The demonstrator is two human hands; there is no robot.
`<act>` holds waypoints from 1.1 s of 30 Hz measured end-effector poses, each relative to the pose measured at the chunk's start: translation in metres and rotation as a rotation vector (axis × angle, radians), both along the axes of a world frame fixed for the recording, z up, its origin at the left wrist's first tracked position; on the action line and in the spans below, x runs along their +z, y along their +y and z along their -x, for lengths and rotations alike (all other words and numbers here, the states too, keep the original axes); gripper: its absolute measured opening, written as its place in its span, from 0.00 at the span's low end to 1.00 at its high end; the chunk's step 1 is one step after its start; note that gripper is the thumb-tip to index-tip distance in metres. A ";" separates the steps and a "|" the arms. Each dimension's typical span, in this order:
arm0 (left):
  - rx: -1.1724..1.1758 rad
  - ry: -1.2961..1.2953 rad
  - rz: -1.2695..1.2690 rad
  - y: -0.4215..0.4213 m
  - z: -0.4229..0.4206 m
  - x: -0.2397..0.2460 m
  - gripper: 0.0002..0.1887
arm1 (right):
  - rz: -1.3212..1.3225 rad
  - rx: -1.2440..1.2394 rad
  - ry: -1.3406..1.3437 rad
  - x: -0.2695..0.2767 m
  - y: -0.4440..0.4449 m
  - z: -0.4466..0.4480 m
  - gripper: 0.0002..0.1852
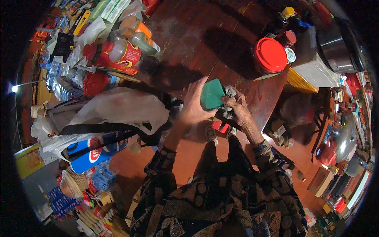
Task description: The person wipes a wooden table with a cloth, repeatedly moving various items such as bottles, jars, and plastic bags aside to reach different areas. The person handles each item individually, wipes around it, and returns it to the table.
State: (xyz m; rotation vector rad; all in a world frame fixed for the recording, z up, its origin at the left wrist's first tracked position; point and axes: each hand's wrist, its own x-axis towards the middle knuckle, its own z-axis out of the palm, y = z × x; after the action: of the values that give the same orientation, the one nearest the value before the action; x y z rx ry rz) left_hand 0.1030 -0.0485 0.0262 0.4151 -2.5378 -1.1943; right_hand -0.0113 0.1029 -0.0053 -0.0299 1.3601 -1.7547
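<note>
Above the near edge of a dark red-brown wooden table (177, 32), my left hand (194, 103) grips a green box-like object (212, 94) with rounded corners. Its thumb lies along the near side and its fingers wrap the far left side. A crumpled grey cloth (228, 91) is bunched in my right hand (239, 108), pressed up against the right side of the green object. What the green object is exactly cannot be told, since its underside and left side are hidden.
Right of my hands stands a jar with a red lid (271, 54), beside a grey box (315, 56). On the left are a red-labelled plastic bottle (128, 57), an orange-lidded jar (134, 25) and a bulging plastic bag (124, 109). Tiled floor (189, 157) shows below the table.
</note>
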 end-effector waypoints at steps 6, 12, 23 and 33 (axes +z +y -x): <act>-0.011 0.225 -0.281 0.009 -0.009 0.009 0.57 | 0.071 -0.058 -0.128 0.002 0.016 -0.006 0.13; 0.003 0.524 -1.742 0.044 -0.016 -0.011 0.38 | 0.143 0.011 -0.226 0.019 0.017 -0.016 0.16; 0.134 0.638 -1.987 0.047 -0.029 -0.024 0.35 | -0.058 -0.039 0.643 0.054 0.014 -0.032 0.19; 0.026 0.552 -1.793 0.070 -0.024 -0.014 0.33 | -0.223 0.370 1.636 0.052 -0.017 -0.067 0.14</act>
State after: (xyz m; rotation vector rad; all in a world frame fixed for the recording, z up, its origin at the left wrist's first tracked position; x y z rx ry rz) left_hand 0.1274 0.0216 0.0119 0.3203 -0.4618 -2.6952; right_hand 0.0558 0.0862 0.0467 -1.7625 2.3450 -1.0385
